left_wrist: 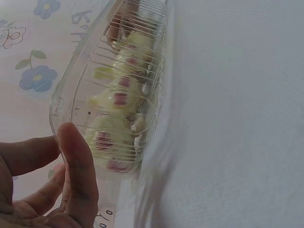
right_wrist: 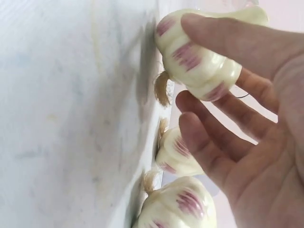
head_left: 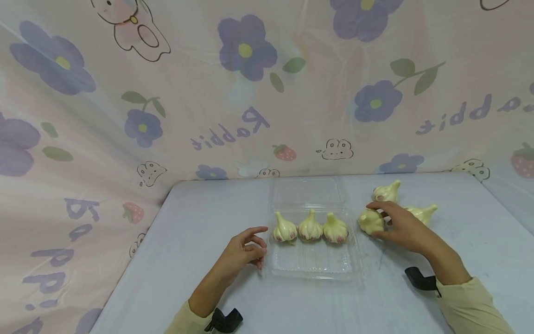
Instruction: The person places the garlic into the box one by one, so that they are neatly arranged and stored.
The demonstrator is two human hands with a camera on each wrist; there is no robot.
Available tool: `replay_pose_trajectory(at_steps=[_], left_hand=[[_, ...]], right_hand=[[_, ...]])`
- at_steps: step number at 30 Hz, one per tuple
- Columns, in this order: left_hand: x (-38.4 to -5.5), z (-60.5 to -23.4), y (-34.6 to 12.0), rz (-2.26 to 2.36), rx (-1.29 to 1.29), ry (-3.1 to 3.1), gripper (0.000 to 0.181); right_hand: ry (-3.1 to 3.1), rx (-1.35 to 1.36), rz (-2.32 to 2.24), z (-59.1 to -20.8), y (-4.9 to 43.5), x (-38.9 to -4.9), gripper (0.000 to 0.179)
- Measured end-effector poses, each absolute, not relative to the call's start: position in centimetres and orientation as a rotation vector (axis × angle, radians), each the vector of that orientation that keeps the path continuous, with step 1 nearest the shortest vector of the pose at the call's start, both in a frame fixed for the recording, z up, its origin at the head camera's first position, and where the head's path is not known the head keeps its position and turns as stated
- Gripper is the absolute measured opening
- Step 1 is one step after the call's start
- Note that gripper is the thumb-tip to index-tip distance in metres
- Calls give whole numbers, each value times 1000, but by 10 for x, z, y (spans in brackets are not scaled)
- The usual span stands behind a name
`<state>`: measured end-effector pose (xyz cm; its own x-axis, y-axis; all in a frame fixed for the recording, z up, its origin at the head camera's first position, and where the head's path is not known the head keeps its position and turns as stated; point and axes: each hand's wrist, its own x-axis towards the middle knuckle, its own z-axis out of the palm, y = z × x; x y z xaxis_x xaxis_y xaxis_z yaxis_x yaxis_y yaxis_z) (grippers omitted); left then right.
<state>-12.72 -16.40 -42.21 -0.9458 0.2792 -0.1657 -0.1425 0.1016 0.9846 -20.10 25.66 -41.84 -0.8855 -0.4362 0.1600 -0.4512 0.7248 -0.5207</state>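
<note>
A clear plastic clamshell container (head_left: 308, 265) lies with its lid folded back. Three garlic bulbs (head_left: 310, 227) stand in a row along its far side, stems pointing away. My left hand (head_left: 238, 253) is at the container's left edge, thumb and a finger (left_wrist: 78, 166) on either side of the rim. To the right of the container, my right hand (head_left: 402, 227) grips another garlic bulb (head_left: 370, 221), with the thumb on one side and fingers round the other. Purple streaks and a brown root tuft show on this gripped bulb (right_wrist: 190, 57) in the right wrist view.
Two more garlic bulbs lie beyond my right hand, one farther back (head_left: 385, 192) and one to the right (head_left: 423, 213), partly hidden by the hand. The white table (head_left: 200, 208) meets a printed curtain (head_left: 313, 116) at its back and left edges.
</note>
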Motion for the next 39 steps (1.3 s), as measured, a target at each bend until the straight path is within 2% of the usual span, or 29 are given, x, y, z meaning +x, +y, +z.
replay_pose_trajectory(at_steps=[7, 15, 39], left_hand=[[-127, -421, -164, 1916, 133, 2074, 58], [-127, -422, -164, 1917, 133, 2074, 58], [-126, -423, -165, 1917, 144, 2076, 57]], right_hand=[[-2881, 781, 886, -419, 258, -202, 63], [-2872, 793, 862, -420, 259, -201, 65], [-2860, 568, 905, -408, 257, -197, 65]])
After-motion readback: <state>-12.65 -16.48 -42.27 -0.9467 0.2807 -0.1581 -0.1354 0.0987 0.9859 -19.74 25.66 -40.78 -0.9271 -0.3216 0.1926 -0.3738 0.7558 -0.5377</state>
